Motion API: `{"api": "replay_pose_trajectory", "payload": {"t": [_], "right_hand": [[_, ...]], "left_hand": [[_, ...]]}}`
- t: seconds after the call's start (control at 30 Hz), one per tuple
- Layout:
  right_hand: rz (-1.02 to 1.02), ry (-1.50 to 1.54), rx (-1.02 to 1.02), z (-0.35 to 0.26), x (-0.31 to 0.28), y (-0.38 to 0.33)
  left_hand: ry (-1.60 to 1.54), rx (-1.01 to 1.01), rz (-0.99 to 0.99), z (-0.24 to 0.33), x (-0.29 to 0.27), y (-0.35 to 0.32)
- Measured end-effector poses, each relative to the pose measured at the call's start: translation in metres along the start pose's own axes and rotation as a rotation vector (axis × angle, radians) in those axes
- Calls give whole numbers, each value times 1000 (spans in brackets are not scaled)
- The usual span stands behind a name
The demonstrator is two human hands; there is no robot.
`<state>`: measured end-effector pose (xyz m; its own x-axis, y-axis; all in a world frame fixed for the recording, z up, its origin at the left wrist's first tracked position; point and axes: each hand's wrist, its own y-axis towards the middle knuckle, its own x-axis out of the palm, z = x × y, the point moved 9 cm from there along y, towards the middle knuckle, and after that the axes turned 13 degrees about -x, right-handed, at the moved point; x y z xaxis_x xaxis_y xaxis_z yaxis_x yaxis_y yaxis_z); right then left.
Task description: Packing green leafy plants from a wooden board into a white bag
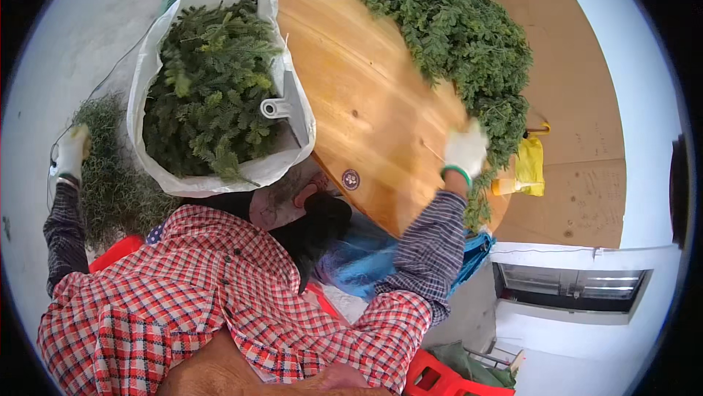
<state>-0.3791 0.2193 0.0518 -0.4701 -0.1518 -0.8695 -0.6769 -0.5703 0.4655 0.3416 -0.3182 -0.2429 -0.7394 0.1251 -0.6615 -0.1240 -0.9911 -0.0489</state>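
Note:
My left hand (72, 151), in a white glove, is stretched out to the far left over a heap of thin green sprigs (110, 169) on the floor. Its fingers are too small and blurred to make out. On the round wooden table (344, 66), my right hand (466, 151), also gloved in white, is smeared by motion at the edge of a long pile of green fir branches (469, 37). A thin brown line, perhaps a stem, shows just left of it. Between the hands stands a white bag (139, 132) filled with fir branches (212, 96).
A grey metal bracket with a round tube end (275, 108) sits inside the bag's right side. Beyond the table's right edge are a yellow bag (530, 167) and a large cardboard sheet (578, 88). A red stool (447, 378) stands at the lower right.

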Motion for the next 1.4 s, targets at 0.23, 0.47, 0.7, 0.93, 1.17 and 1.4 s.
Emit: {"api": "replay_pose_trajectory", "payload": {"t": [0.23,0.47,0.7,0.93,1.17,1.4], "right_hand": [[-196,1,79,59,30,-68],[-126,368,-202,-86,-14,-87],[-100,761,-163,-115,-46,-101],[181,711,45,-38,-77,-102],[5,965,210,-22,-40,-112],[-23,463,-156,-73,-48,-104]], "left_hand": [[-342,-2,17,234,-23,-20],[-320,477,-486,477,74,-136],[52,979,-982,590,197,-286],[25,1272,-870,624,275,-347],[139,1256,-744,643,304,-359],[310,1378,-674,655,345,-373]]}}
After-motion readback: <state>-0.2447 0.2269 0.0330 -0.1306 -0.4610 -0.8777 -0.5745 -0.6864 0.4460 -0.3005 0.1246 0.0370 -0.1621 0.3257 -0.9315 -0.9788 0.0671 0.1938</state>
